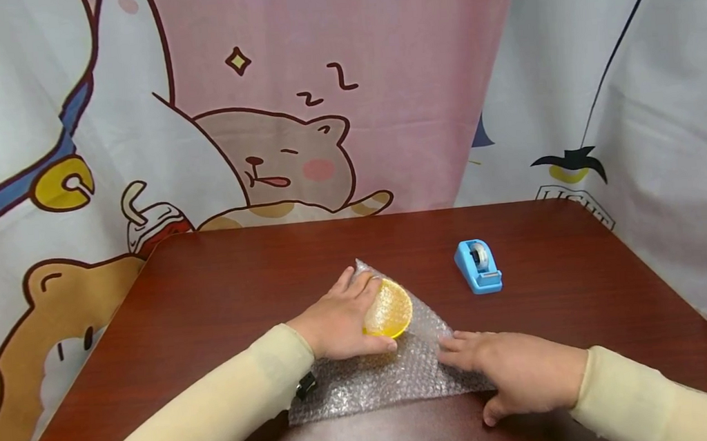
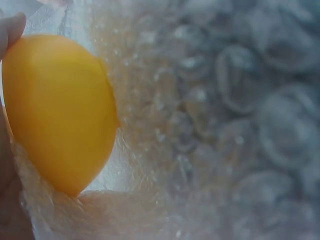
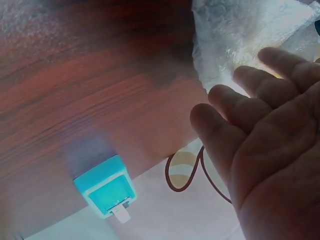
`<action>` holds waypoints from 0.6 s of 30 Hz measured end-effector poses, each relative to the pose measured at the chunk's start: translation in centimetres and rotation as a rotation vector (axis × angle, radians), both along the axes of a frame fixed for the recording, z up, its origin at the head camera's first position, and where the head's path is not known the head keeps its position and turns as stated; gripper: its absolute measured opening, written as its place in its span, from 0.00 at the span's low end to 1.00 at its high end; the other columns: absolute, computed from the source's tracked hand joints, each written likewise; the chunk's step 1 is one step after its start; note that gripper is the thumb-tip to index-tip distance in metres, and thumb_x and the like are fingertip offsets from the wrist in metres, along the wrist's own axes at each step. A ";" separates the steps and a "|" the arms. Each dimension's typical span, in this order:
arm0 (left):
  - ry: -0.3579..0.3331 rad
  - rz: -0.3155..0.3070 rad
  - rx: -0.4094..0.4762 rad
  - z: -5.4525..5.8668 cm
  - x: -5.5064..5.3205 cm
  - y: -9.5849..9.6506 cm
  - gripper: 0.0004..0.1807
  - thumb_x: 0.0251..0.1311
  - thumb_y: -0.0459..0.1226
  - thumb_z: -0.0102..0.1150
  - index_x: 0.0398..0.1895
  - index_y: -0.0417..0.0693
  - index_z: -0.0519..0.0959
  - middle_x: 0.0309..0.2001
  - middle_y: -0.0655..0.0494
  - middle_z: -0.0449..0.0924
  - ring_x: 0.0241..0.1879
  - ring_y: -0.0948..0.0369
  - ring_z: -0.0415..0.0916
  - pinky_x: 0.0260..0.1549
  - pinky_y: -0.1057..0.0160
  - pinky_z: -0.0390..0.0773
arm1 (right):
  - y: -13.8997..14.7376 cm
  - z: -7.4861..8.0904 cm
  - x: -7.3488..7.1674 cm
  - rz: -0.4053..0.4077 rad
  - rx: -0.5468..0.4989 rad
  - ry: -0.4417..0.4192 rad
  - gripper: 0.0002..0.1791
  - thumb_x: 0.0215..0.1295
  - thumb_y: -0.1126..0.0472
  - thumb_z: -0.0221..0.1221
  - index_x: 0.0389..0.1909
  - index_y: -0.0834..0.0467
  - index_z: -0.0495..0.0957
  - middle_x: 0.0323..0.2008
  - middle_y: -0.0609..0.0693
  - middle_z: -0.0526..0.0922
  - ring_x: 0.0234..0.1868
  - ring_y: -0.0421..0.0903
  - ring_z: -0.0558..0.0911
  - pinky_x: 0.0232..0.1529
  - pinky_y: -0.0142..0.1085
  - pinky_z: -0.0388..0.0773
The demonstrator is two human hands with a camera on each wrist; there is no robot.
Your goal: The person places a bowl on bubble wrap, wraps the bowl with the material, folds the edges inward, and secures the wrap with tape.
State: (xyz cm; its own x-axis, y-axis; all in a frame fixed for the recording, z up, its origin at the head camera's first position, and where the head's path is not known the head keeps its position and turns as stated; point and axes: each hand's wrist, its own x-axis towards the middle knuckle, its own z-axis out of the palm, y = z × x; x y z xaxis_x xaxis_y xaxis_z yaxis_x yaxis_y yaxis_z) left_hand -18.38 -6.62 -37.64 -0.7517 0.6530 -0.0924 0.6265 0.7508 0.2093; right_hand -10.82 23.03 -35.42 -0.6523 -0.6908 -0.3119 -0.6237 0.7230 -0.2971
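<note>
Yellow bowl (image 1: 396, 308), bubble wrap (image 1: 373, 385) under hands (image 1: 339, 322) (image 1: 521, 370), straight-fingered, left on bowl; blue tape dispenser (image 1: 477, 269) apart.

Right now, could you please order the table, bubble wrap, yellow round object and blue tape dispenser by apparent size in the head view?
1. Table
2. Bubble wrap
3. Yellow round object and blue tape dispenser: too close to rank, since the left hand partly covers the former.

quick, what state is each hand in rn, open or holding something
Left hand: open, resting over the yellow bowl and bubble wrap.
Right hand: open, holding nothing, fingers at the bubble wrap's edge.
</note>
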 end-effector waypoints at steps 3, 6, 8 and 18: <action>-0.008 0.003 0.012 0.1 0.1 -0.1 0.60 0.62 0.71 0.57 0.85 0.44 0.51 0.85 0.45 0.50 0.85 0.39 0.38 0.84 0.47 0.42 | 0.1 -0.1 0.0 -0.011 0.008 -0.037 0.45 0.52 0.50 0.81 0.73 0.47 0.76 0.77 0.47 0.72 0.78 0.54 0.70 0.71 0.54 0.75; -0.024 0.009 0.018 0.1 0.1 -0.2 0.60 0.62 0.71 0.57 0.86 0.45 0.50 0.85 0.45 0.49 0.85 0.39 0.37 0.84 0.47 0.43 | 0.1 -0.3 0.0 -0.011 0.012 -0.038 0.44 0.52 0.52 0.81 0.73 0.46 0.76 0.76 0.47 0.72 0.78 0.54 0.70 0.71 0.54 0.75; -0.037 0.014 0.016 0.1 0.2 -0.2 0.61 0.62 0.71 0.57 0.86 0.45 0.49 0.86 0.45 0.47 0.85 0.39 0.35 0.84 0.47 0.42 | 0.1 -0.5 -0.1 -0.005 0.013 -0.028 0.44 0.51 0.53 0.81 0.72 0.46 0.77 0.76 0.47 0.73 0.78 0.54 0.70 0.71 0.53 0.75; -0.031 0.010 0.013 0.0 0.1 -0.1 0.61 0.62 0.72 0.56 0.86 0.45 0.48 0.86 0.45 0.47 0.85 0.39 0.36 0.84 0.47 0.41 | 0.1 -1.0 -0.2 0.040 0.011 0.059 0.39 0.52 0.60 0.80 0.68 0.47 0.81 0.73 0.49 0.77 0.76 0.55 0.74 0.69 0.52 0.77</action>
State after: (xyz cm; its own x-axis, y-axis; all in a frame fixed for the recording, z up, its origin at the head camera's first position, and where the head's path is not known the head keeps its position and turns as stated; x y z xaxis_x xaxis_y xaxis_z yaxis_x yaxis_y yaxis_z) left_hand -18.33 -6.70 -37.64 -0.7549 0.6469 -0.1078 0.6121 0.7541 0.2382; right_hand -11.05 23.08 -36.43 -0.6416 -0.7136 -0.2813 -0.6685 0.7000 -0.2513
